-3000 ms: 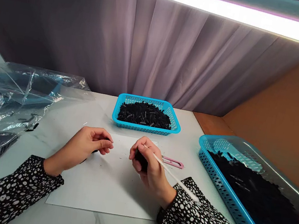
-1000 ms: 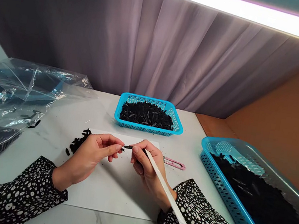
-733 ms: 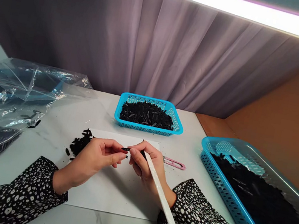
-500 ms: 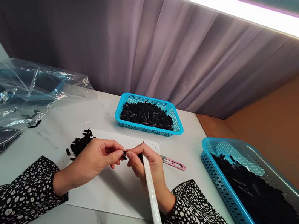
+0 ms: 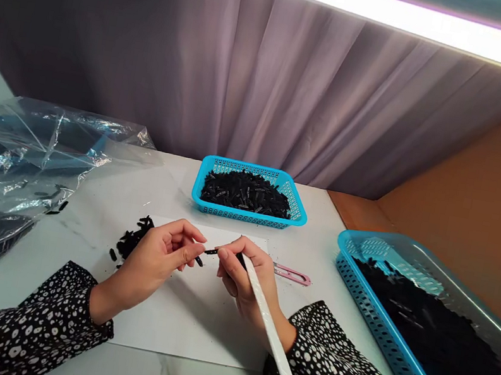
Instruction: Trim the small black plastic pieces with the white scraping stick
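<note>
My left hand (image 5: 162, 256) pinches a small, narrow black piece (image 5: 211, 251) between thumb and forefinger. Another small black piece (image 5: 199, 261) shows just below those fingertips. Facing it, my right hand (image 5: 251, 277) is closed on a long tool with a white-wrapped handle (image 5: 274, 332), which slants down over the wrist toward me. The tool's working end is mostly hidden by the fingers. The right fingertips are at the other end of the pinched piece; whether they grip it is unclear. Both hands are above a white sheet (image 5: 187, 337). A pile of black pieces (image 5: 128, 242) lies beyond my left hand.
A blue basket (image 5: 248, 215) of black pieces stands at the back. A larger blue basket (image 5: 368, 316), also with black contents, is at right. The pink cutter (image 5: 293, 275) lies beside my right hand. Clear plastic bags (image 5: 46, 147) cover the left side.
My hands have moved slightly apart, exposing the black piece between the fingertips. The right hand has turned, and the white handle's lower end has swung to the right.
</note>
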Motion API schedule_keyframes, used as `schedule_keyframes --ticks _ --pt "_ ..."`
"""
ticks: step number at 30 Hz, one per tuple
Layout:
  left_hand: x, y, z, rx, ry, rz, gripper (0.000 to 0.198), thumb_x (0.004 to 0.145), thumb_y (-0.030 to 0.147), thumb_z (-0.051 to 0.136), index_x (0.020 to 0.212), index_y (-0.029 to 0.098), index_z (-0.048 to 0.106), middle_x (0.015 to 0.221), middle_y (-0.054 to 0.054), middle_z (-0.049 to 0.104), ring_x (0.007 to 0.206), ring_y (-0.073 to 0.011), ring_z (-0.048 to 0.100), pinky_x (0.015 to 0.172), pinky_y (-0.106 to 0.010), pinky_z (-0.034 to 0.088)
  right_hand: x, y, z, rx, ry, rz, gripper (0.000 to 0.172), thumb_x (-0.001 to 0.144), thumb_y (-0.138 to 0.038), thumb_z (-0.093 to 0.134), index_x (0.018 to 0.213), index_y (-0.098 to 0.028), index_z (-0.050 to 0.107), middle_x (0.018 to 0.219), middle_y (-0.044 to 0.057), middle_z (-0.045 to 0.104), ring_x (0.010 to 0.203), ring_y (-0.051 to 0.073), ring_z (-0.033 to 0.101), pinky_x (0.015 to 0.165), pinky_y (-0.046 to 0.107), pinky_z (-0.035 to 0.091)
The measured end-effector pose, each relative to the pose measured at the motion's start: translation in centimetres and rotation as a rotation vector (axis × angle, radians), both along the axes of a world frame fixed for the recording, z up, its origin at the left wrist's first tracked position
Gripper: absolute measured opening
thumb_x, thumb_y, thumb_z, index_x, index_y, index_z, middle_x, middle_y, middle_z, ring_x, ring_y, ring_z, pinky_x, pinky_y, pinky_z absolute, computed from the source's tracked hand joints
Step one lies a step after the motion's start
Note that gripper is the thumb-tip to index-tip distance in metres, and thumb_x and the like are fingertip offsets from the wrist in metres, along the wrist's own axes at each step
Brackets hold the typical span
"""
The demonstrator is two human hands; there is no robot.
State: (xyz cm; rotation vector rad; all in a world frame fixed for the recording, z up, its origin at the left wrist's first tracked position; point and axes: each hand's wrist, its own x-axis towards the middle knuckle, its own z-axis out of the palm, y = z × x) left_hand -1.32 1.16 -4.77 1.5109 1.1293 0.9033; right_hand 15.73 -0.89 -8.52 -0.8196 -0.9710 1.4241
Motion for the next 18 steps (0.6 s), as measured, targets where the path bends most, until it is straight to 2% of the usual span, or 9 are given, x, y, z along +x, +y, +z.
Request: schedule_keyframes --ticks 2,5,7,9,12,14,18 --pt "-0.1 -0.2 0.1 0.148 0.05 0.02 0.014 0.085 0.034 0.07 0.091 0.022 0.073 0.062 0.003 0.062 0.059 -0.0133 0.056 0.055 -0.024 0.044 0.0 -0.1 0.0 -0.012 -0.009 -0.016 0.042 0.075 -0.054 0.08 0.07 -0.019 0.057 0.052 -0.006 0.054 0.038 0.003 0.027 0.037 0.02 0.017" --pt "-0.3 -0.5 0.1 0.471 0.191 -0.007 0.013 0.088 0.024 0.068 0.096 0.023 0.078 0.068 0.0 0.07 0.06 -0.0143 0.06 0.06 -0.027 0.048 -0.1 -0.2 0.1 -0.044 0.001 -0.034 0.041 0.075 -0.052 0.08 0.069 -0.019 0.056 0.053 -0.006 0.054 0.038 0.003 0.028 0.038 0.02 0.017" --pt "-0.5 -0.6 0.0 0.667 0.268 -0.046 0.014 0.089 0.021 0.069 0.097 0.023 0.079 0.075 -0.002 0.076 0.062 -0.0156 0.063 0.063 -0.029 0.052 -0.1 -0.3 0.3 -0.074 0.023 -0.014 0.041 0.075 -0.052 0.08 0.068 -0.019 0.056 0.054 -0.006 0.054 0.037 0.003 0.027 0.038 0.02 0.016" --pt "-0.6 -0.6 -0.2 0.778 0.32 -0.077 0.013 0.09 0.019 0.068 0.094 0.023 0.08 0.075 -0.003 0.077 0.064 -0.0171 0.066 0.065 -0.03 0.054 -0.3 -0.4 0.6 -0.115 0.038 0.035 0.042 0.075 -0.051 0.08 0.067 -0.019 0.055 0.054 -0.007 0.053 0.037 0.002 0.025 0.038 0.02 0.015" --pt "-0.8 -0.4 -0.3 0.827 0.352 -0.066 0.016 0.092 0.018 0.064 0.089 0.023 0.078 0.074 -0.004 0.077 0.067 -0.0179 0.069 0.066 -0.029 0.055 -0.4 -0.5 1.2 -0.157 0.055 0.105 0.041 0.076 -0.049 0.081 0.066 -0.018 0.055 0.053 -0.009 0.048 0.038 0.002 0.023 0.039 0.02 0.013" --pt "-0.9 -0.2 -0.2 0.834 0.345 -0.049 0.014 0.092 0.018 0.065 0.092 0.022 0.078 0.077 -0.004 0.078 0.069 -0.0176 0.07 0.067 -0.029 0.056 -0.4 -0.5 1.5 -0.163 0.068 0.126 0.041 0.076 -0.047 0.081 0.066 -0.018 0.054 0.053 -0.009 0.047 0.04 0.002 0.022 0.04 0.02 0.012" --pt "-1.2 0.3 0.1 0.762 0.3 -0.06 0.014 0.091 0.02 0.065 0.092 0.023 0.078 0.079 -0.003 0.078 0.072 -0.0176 0.07 0.07 -0.029 0.055 -0.2 0.3 1.9 -0.189 0.01 0.194 0.04 0.077 -0.049 0.077 0.067 -0.019 0.052 0.057 -0.008 0.048 0.041 0.003 0.021 0.041 0.02 0.013"
